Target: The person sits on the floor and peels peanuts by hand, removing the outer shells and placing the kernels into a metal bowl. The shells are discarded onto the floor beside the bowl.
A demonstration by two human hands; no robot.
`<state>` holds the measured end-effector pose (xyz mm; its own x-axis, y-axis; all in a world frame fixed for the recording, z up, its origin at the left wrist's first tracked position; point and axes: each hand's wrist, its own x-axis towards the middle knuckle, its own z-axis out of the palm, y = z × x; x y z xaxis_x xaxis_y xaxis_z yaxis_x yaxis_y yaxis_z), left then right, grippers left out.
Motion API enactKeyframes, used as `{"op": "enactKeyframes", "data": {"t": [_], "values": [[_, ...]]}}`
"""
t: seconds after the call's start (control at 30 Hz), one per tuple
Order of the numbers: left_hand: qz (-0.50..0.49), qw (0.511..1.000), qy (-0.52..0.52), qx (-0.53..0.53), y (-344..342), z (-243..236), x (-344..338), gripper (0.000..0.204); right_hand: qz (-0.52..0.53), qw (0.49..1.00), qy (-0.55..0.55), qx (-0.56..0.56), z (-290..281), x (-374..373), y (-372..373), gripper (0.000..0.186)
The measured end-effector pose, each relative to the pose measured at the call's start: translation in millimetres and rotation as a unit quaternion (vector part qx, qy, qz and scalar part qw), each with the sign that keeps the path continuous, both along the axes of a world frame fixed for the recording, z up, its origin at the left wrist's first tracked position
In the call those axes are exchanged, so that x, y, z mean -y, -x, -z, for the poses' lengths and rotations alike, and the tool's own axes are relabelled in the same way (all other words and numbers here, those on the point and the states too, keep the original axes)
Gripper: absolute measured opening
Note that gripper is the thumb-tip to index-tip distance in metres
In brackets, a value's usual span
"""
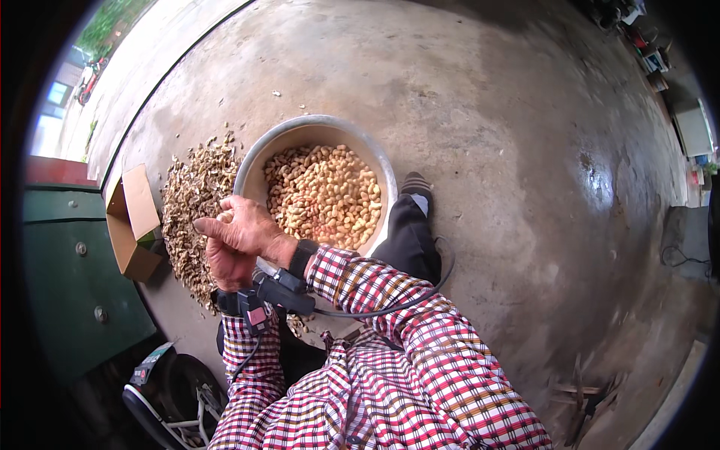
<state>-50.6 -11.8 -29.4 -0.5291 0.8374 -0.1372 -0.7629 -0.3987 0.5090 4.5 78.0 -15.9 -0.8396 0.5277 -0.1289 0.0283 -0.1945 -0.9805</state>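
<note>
Work set within easy reach

The concrete floor [487, 97] gives the basin [379, 150] a flat, firm base. A green cabinet [75, 277] stands along the left. The basin sits in front of the person, with the right shoe [416, 186] just beside its rim, probably to save reaching. It holds a heap of peanuts [322, 187]. A pile of shells [191, 191] lies on the floor just left, likely apart to keep the two from mixing. An open cardboard box [139, 202] stands between pile and cabinet.

The right hand [259, 225] is near the basin's left rim, thumb and finger nearly closed on what looks like a peanut [225, 216]. The left hand [229, 268] is tucked beneath, perhaps steadying it; its fingertips are hidden, so I cannot tell their grip.
</note>
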Motion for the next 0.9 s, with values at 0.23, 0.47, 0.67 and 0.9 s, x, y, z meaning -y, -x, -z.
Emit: {"op": "enactKeyframes", "data": {"t": [0.23, 0.47, 0.67, 0.9], "values": [[-0.042, 0.996, 0.070, -0.035, -2, 9, 0, 0.023, -0.046, 0.999, -0.025, 0.006, 1, -8, -3, 0.054], [-0.044, 0.994, 0.075, -0.061, -15, -6, -9, 0.022, 0.014, 0.999, -0.012, -0.047, -6, -6, -10, 0.047], [-0.038, 0.995, 0.078, -0.041, -24, -14, -18, 0.024, 0.002, 0.999, -0.016, -0.044, -5, -9, -13, 0.041], [-0.033, 0.987, 0.136, -0.080, -25, -22, -22, 0.019, -0.039, 0.997, 0.034, -0.056, -8, -20, -18, 0.054]]}}
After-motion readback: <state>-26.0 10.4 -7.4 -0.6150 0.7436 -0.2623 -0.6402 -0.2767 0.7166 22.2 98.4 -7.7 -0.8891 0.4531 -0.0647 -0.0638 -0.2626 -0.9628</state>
